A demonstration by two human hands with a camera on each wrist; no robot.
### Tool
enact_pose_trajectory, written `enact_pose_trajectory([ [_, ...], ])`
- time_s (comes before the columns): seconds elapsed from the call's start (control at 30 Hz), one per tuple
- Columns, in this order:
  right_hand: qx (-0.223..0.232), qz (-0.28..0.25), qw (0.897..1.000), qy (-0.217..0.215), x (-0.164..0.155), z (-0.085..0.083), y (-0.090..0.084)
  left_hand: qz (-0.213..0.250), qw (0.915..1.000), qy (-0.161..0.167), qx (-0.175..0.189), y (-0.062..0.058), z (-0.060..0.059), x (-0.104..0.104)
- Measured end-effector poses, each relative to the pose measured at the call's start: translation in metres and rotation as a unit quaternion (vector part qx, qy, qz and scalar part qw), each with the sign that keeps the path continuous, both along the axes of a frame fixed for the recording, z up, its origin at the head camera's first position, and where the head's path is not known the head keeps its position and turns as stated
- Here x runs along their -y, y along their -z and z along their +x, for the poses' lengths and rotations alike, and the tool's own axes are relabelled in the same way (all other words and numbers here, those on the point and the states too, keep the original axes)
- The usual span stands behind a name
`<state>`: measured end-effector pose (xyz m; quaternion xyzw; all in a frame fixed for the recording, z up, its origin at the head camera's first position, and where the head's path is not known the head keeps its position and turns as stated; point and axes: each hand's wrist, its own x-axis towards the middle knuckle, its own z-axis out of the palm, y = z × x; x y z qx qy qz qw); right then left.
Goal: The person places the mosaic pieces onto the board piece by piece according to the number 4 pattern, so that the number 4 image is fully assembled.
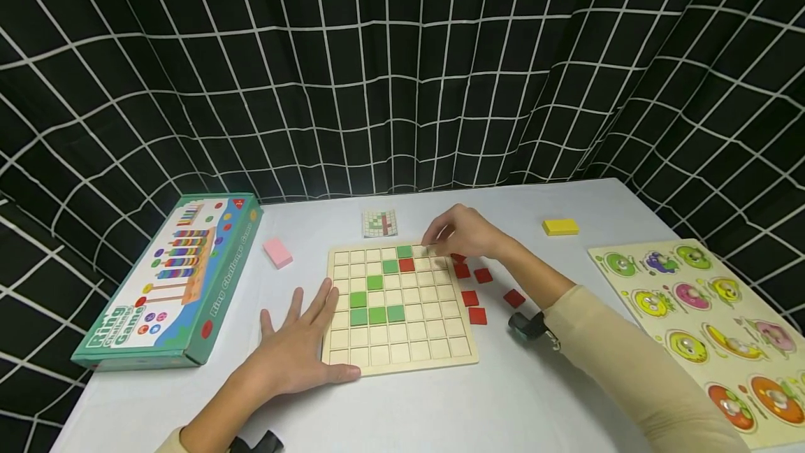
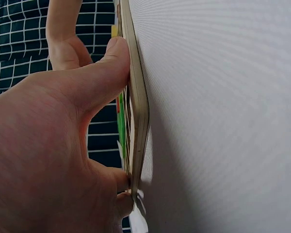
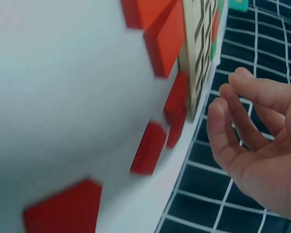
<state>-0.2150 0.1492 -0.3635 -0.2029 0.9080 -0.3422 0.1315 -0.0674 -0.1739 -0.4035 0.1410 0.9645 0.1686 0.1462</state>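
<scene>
A wooden grid board (image 1: 434, 341) lies mid-table with several green tiles (image 1: 376, 314) and one red tile (image 1: 407, 265) in its cells. My left hand (image 1: 302, 341) lies flat on the table against the board's left edge, fingers straight, thumb along the front edge (image 2: 138, 97). My right hand (image 1: 443, 236) hovers over the board's far right corner, fingers loosely bent. In the right wrist view this right hand (image 3: 252, 131) holds nothing. Several loose red tiles (image 1: 483, 275) lie on the table just right of the board, red tiles (image 3: 148, 148) close under the wrist camera.
A small pattern card (image 1: 380, 224) lies behind the board. A pink block (image 1: 277, 252) sits to its left and a yellow block (image 1: 560, 226) at the far right. A ring-game box (image 1: 170, 278) lies at the left, a peg puzzle board (image 1: 704, 320) at the right edge.
</scene>
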Motion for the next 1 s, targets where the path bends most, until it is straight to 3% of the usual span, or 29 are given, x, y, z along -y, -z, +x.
enact_pose_trajectory([
  [0.53, 0.009, 0.026, 0.999, -0.023, -0.040, -0.007, 0.004, 0.003, 1.0000, -0.001, -0.002, 0.000, 0.000, 0.000],
  [1.0, -0.011, 0.082, 0.997, -0.014, -0.046, -0.010, 0.012, 0.004, 1.0000, 0.000, -0.002, 0.000, 0.000, 0.000],
])
